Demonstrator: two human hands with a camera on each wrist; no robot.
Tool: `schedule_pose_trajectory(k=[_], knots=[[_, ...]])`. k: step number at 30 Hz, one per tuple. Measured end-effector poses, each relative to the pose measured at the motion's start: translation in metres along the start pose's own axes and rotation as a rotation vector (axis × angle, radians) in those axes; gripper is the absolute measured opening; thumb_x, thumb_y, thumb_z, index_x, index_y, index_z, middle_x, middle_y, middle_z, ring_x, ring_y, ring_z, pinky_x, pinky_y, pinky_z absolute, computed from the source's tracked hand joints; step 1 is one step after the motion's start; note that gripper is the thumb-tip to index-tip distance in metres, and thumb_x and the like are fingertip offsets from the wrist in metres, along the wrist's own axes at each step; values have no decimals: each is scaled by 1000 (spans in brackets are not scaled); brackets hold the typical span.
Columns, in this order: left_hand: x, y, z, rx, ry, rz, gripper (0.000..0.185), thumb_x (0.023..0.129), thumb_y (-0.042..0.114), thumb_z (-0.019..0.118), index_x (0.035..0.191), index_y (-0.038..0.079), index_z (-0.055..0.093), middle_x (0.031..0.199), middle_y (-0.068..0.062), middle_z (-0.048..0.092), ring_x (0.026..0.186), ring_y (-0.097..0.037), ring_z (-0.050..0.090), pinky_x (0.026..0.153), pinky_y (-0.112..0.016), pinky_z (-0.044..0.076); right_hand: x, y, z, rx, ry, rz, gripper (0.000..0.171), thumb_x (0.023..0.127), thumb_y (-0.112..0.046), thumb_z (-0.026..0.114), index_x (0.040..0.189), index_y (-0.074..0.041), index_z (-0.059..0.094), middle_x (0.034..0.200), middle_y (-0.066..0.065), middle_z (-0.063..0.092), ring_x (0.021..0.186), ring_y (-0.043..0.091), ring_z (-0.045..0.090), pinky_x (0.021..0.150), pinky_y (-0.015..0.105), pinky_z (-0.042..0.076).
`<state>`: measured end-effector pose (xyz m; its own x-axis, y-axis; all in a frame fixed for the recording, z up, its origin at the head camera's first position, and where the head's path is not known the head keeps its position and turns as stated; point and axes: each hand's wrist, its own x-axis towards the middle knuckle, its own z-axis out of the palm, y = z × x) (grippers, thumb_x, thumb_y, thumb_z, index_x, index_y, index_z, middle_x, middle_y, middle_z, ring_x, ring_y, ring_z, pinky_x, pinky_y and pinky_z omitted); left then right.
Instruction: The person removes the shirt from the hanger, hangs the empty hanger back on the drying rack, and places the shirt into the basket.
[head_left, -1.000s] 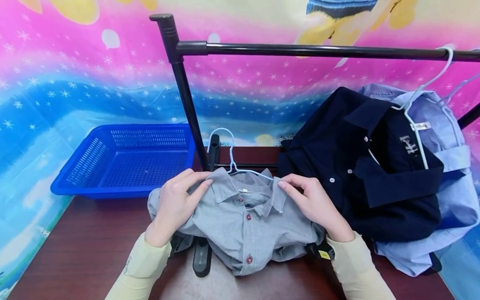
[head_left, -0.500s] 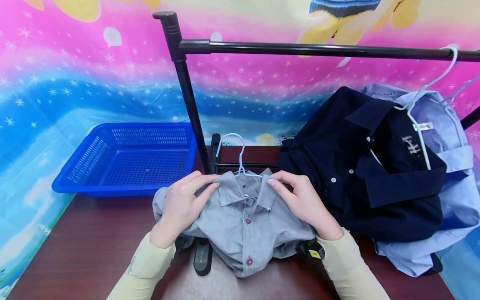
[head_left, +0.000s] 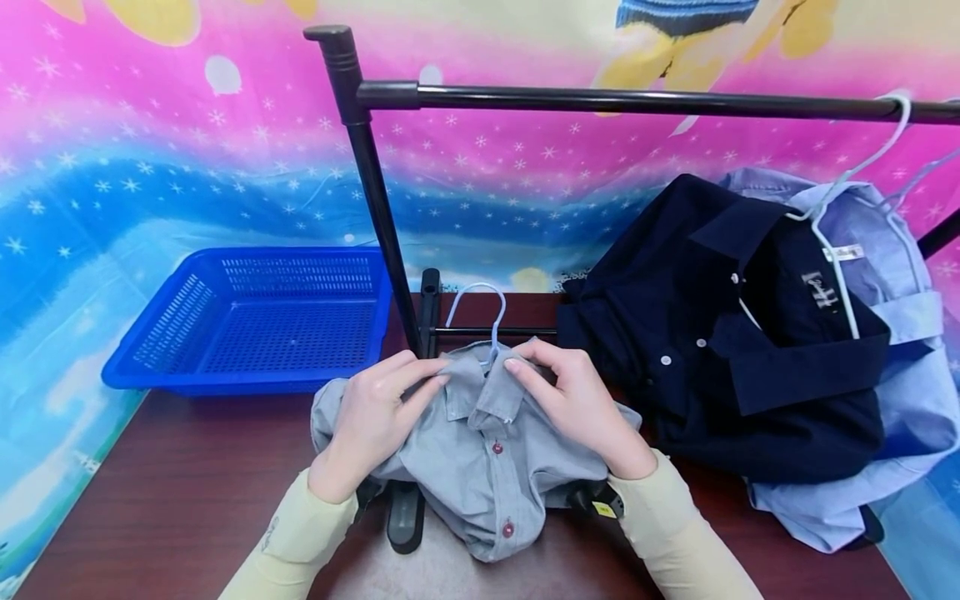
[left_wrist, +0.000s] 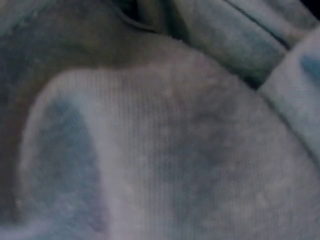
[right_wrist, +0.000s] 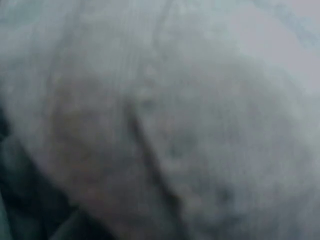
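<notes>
A person's hands work a gray shirt (head_left: 457,475) at the collar above a dark red table (head_left: 210,475), near the upright end of a black clothes rack (head_left: 600,98). The left hand (head_left: 375,412) pinches one side of the collar between thumb and fingers; the right hand (head_left: 581,408) pinches the collar's other flap, the two grips close together. A pale hanger (head_left: 503,310) is already in the shirt, its hook standing free above the neckline. Whether both shoulders sit squarely on the hanger cannot be told, and the wrist views show only blurred cloth.

To the right, a navy shirt (head_left: 637,283) hangs from the rack's rail, with a light blue shirt (head_left: 915,392) on a hanger behind it. By that measure, the gray shirt appears well along, with straightening the collar in hand and the hanging seemingly left to do.

At left, a blue plastic basket (head_left: 247,382) sits on the table beside the rack, its slotted floor in view and no clothing visible inside.
</notes>
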<state>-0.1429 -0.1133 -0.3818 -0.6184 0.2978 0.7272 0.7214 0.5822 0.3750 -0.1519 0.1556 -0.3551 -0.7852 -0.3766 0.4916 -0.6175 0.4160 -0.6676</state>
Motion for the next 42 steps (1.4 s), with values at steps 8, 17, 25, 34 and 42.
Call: schedule_pose_trajectory(k=[8,17,25,34,42], knots=[[0,0,-1,-32,-43,8,21,94,17,76,114,18,79,84,9,60,69,-6,52,57,-27,43,0,-1,6,92,26,37,8,98,-23,72,105,-22,75,97,-10,71,75,11,64,65,28,50],[3,-3,-4,-92,-44,18,18,93,17,77,110,18,80,92,6,63,74,-8,55,61,-26,45,-1,3,-1,30,57,15,5,97,-23,73,101,-22,76,96,-10,72,73,9,62,63,26,48],[4,-10,-14,-74,-37,-11,16,91,18,79,107,19,81,91,8,63,74,-8,54,62,-22,41,-3,7,-15,-17,121,34,5,95,-20,75,100,-21,77,89,-11,71,71,8,60,62,25,47],[5,-13,-24,-48,2,-51,17,90,17,80,107,20,81,91,10,64,71,-5,53,57,-16,37,-8,11,-29,-32,171,85,9,94,-10,75,101,-16,76,86,-7,71,68,10,60,60,24,47],[5,-21,-34,-110,13,-78,22,89,8,80,109,16,81,94,8,65,75,-8,56,59,-18,39,-5,-18,-41,6,207,109,6,93,3,71,98,1,74,81,8,70,66,12,58,58,23,46]])
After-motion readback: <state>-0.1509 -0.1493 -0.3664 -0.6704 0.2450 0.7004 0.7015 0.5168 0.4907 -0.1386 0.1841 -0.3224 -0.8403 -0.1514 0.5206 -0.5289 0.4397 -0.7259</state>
